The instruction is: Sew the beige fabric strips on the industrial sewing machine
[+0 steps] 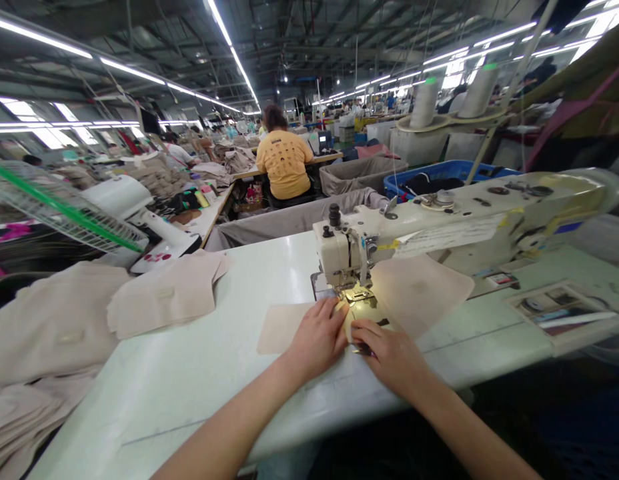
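A beige cloth piece [414, 290] lies under the arm of the white sewing machine [339, 257], whose lamp lights the needle area. My left hand [319, 337] rests just in front of the presser foot, fingers together on a small light strip of fabric. Beneath and left of that hand lies a flat beige piece [279, 328]. My right hand [387, 350] is close by on the right, its fingers curled round a small dark metal object, too small to name.
Stacked beige pieces [162, 293] lie on the left of the pale table [189, 373]. Behind them stands a fan [124, 207]. Thread cones [424, 103] and a blue basket [389, 181] are at the back right. A person in a yellow shirt [284, 163] sits ahead.
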A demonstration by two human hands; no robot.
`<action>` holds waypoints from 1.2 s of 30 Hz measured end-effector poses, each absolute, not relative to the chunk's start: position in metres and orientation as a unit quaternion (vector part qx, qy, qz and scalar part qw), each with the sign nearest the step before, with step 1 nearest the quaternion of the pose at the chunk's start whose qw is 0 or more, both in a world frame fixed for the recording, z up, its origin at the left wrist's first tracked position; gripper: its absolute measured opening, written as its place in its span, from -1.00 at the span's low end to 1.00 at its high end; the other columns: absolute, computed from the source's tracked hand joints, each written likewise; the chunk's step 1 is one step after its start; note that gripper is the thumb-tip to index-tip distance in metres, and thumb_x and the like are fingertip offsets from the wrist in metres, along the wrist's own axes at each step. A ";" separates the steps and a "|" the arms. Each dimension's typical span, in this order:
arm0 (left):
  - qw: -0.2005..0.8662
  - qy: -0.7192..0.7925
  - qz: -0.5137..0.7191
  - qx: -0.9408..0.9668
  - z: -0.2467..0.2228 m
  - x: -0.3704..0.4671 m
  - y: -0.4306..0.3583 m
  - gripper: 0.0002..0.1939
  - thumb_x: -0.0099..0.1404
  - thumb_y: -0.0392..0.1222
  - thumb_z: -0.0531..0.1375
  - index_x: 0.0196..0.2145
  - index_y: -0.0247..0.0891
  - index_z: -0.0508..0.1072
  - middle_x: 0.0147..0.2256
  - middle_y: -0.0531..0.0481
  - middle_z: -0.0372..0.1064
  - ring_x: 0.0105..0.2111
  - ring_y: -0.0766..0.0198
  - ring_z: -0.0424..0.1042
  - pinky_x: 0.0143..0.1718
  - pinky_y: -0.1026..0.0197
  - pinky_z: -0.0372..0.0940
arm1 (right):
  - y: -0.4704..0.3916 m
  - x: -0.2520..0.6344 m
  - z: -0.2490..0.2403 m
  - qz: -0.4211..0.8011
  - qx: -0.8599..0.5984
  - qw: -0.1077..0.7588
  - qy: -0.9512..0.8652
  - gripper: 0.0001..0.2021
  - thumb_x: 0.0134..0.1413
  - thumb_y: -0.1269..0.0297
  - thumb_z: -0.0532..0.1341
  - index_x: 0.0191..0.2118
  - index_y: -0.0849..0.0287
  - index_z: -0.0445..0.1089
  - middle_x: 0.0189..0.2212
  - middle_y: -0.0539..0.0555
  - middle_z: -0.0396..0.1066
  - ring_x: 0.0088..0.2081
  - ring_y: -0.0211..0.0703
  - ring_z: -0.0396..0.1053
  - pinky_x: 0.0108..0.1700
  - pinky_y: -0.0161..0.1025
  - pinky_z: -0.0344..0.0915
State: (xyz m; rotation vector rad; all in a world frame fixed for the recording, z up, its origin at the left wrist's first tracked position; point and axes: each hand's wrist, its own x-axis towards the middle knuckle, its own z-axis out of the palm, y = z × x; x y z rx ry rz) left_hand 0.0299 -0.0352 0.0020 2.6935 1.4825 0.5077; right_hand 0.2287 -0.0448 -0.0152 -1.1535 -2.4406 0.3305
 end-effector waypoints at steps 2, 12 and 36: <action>0.012 0.475 0.164 0.864 0.002 0.030 -0.035 -0.62 0.40 -0.22 0.11 0.15 -0.28 0.32 0.09 -0.25 0.31 0.11 0.00 0.30 0.18 -0.07 0.28 | -0.045 0.229 -0.017 0.122 -0.411 0.214 -0.878 -0.72 0.09 0.56 0.16 -0.15 0.09 0.46 0.07 0.08 0.49 -0.17 -0.09 0.55 -0.16 -0.24 0.42; 0.004 0.468 0.165 0.868 -0.001 0.029 -0.035 -0.61 0.42 -0.21 0.08 0.17 -0.33 0.32 0.11 -0.27 0.31 0.12 -0.02 0.29 0.20 -0.08 0.27 | -0.045 0.230 -0.017 0.127 -0.415 0.199 -0.879 -0.68 0.05 0.57 0.16 -0.12 0.11 0.47 0.10 0.11 0.47 -0.12 -0.07 0.54 -0.13 -0.23 0.42; 0.006 0.407 0.136 0.903 0.009 0.026 -0.042 -0.71 0.47 -0.23 -0.01 -0.21 -0.31 0.50 -0.20 -0.19 0.43 -0.10 0.08 0.41 -0.04 0.02 0.45 | -0.030 0.228 -0.007 0.147 -0.416 0.150 -0.885 -0.61 0.19 0.52 0.09 0.08 0.16 0.45 0.16 0.16 0.42 -0.02 -0.02 0.51 0.00 -0.16 0.42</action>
